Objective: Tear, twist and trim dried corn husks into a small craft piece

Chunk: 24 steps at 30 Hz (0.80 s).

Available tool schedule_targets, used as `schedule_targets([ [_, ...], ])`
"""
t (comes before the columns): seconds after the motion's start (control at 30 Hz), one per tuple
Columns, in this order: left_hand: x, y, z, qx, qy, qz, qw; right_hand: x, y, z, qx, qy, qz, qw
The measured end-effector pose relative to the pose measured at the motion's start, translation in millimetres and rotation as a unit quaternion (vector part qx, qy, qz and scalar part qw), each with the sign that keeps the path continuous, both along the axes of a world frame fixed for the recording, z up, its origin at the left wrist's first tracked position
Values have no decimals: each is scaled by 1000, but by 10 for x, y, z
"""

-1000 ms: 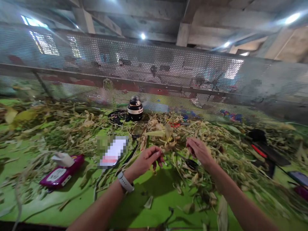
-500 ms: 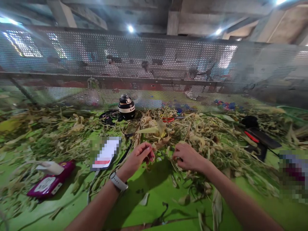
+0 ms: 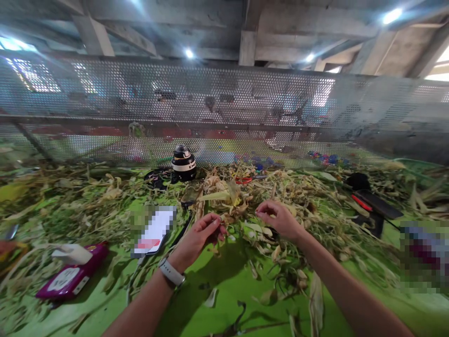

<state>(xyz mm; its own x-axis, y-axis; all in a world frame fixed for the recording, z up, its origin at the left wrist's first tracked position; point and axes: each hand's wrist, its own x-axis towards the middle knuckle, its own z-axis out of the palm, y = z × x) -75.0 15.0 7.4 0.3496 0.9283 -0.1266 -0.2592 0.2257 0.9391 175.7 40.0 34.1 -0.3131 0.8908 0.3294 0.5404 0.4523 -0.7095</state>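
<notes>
Over the green tabletop (image 3: 196, 295), my left hand (image 3: 201, 234) is closed in a pinch, with a pale watch strap at its wrist. Whatever lies at its fingertips is too small to make out. To its right, my right hand (image 3: 280, 220) has thumb and forefinger pressed together; I cannot tell what is between them. The hands are apart. Pale strips of dried plant (image 3: 257, 228) lie just below the right fingertips. Behind the hands is a heap of dried leaves and stalks (image 3: 224, 189), with a long yellowish husk-like leaf (image 3: 214, 196) on top.
A phone (image 3: 157, 229) on a cable and a purple packet (image 3: 59, 285) under a white plug (image 3: 72, 254) lie at left. A black container with a pale band (image 3: 184, 166) stands behind. Red-handled scissors (image 3: 243, 180) rest in the litter. A perforated metal screen (image 3: 224, 107) crosses the back.
My right hand came in toward the left, dipped with curled fingers, then lifted and moved slightly away. Pale strips now show beneath it. My left hand keeps its pinch. The view shifted.
</notes>
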Motion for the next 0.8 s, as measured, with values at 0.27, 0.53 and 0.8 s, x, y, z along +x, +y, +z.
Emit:
schedule_targets([
  [0.27,-21,17,-43,-21,-43,-3,999,122,28,48,-5,-123,-26,992],
  [0.53,-41,49,-38,-16,-37,8,999,122,53,23,5,-298,-41,954],
  [0.8,-43,63,-57,-10,-33,12,999,138,5,-120,7,-363,-23,932],
])
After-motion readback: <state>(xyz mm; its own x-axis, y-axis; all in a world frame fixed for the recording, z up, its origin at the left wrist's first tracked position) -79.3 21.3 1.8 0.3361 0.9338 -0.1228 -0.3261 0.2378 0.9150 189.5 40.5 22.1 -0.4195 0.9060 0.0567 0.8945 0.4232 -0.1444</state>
